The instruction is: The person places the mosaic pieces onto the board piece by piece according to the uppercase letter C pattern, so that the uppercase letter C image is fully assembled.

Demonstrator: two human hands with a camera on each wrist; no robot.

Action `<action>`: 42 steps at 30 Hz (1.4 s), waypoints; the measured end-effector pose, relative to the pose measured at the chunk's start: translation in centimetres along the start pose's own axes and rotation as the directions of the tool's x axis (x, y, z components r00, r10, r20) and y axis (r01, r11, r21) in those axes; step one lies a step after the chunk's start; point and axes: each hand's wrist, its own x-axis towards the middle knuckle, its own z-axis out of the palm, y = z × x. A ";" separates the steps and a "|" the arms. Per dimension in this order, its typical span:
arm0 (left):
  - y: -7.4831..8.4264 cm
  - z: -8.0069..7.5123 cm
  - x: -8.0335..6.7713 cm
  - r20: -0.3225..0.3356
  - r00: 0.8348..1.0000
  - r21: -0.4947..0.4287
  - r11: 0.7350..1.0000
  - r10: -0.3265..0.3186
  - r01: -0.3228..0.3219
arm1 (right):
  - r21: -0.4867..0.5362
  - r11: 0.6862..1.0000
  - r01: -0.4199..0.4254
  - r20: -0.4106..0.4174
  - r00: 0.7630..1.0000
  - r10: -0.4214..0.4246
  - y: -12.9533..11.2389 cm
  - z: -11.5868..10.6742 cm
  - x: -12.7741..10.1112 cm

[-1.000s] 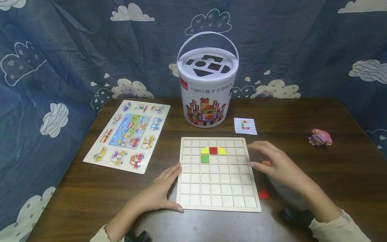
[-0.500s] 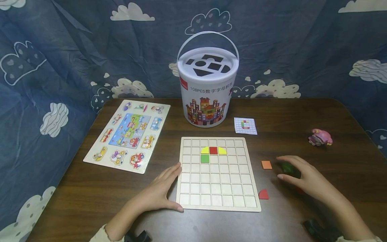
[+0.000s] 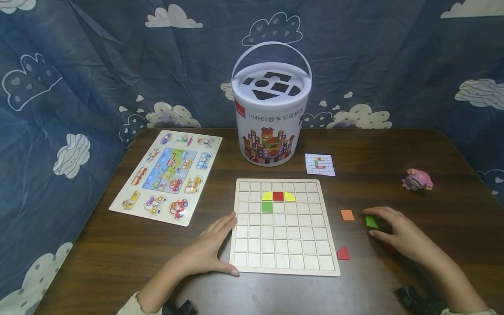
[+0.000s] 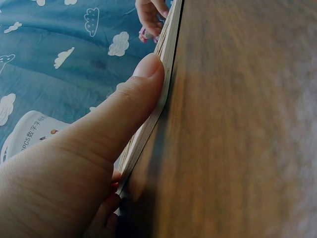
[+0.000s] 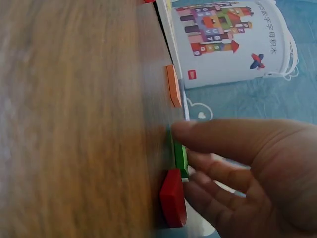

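Both hands are on the table. Right hand curls over a green tile, thumb and fingers closing on its edges; the wrist view shows a fingertip on the green tile with a red tile under the palm, though whether the green one is yet lifted off the table I cannot tell. Left hand lies flat, fingers straight and pressed against the near left edge of the grid board, steadying it. An orange tile sits just left of the right hand's fingertips, and a red quarter-round lies between that hand and the board.

Risk, as I judge it: the tile is thin and flat on the wood, so the pinch could slip and skid it into the orange one. Dragging the palm may also shove the red tile away.
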 end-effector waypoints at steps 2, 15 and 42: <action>0.0 0.0 0.0 0.000 1.000 0.001 1.000 0.000 0.000 | -0.004 1.000 -0.008 -0.002 1.000 0.008 0.1 0.0 0.0; 0.1 -0.1 0.0 0.006 1.000 -0.005 1.000 -0.007 0.007 | -0.078 0.997 0.002 -0.100 0.995 -0.009 -0.2 0.3 0.0; 0.2 -0.1 0.0 0.006 1.000 -0.007 1.000 -0.019 0.019 | 0.186 0.937 0.296 -0.160 0.950 -0.268 -12.4 6.5 4.5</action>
